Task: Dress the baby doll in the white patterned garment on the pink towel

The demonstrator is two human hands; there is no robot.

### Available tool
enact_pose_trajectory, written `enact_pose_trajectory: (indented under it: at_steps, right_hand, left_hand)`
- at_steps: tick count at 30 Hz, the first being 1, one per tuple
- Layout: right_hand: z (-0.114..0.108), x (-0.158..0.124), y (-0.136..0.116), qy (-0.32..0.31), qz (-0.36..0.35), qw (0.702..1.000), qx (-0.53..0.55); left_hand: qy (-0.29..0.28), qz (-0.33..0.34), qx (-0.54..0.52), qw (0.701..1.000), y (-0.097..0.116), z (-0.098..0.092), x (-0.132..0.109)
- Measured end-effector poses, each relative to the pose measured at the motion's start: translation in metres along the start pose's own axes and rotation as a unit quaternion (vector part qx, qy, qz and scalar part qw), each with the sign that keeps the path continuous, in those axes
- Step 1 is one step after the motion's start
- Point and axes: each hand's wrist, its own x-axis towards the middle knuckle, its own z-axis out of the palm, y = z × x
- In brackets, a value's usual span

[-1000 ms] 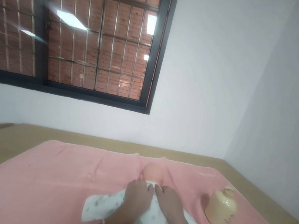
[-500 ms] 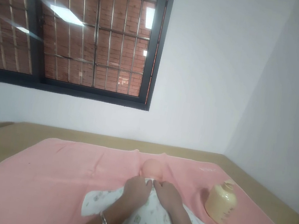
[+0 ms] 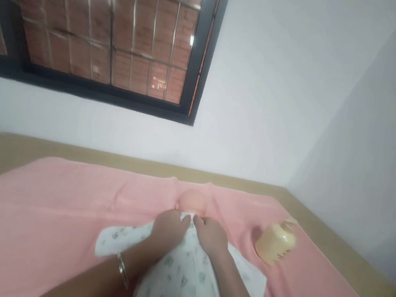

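Observation:
A white baby garment [image 3: 183,280] with a small green print lies at the centre, its two sleeves spread out to the sides. At its top edge shows a round, bald, skin-coloured head [image 3: 193,200], apparently a doll's; its face is hidden. My left hand [image 3: 169,228], with a silver bangle on the wrist, is closed on the left of the garment's neckline. Close beside it my right hand [image 3: 212,236] pinches the neckline's right side. Both thumbs point inward, just below the head. Whatever body is under the cloth is covered.
A pale yellow bottle [image 3: 275,244] with a pump-like top stands to the right on a pink blanket [image 3: 42,219]. Under the blanket is a wooden-coloured tabletop [image 3: 136,163]. Behind are a white wall [image 3: 260,103] and a dark-framed, barred window [image 3: 192,88].
The camera has tilted down and shifted, so everything sits higher and further left in view. Both hands keep their hold on the garment's neckline.

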Motion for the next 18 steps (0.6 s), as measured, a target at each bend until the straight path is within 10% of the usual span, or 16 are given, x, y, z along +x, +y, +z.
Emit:
enact_pose_trajectory:
  at_steps: [18]
  right_hand:
    - [0.001,0.0027,0.0074,0.024,0.005,1.0,-0.015]
  left_hand:
    - [-0.003,0.017,-0.003,1.0,-0.0001,0.0049,0.0074]
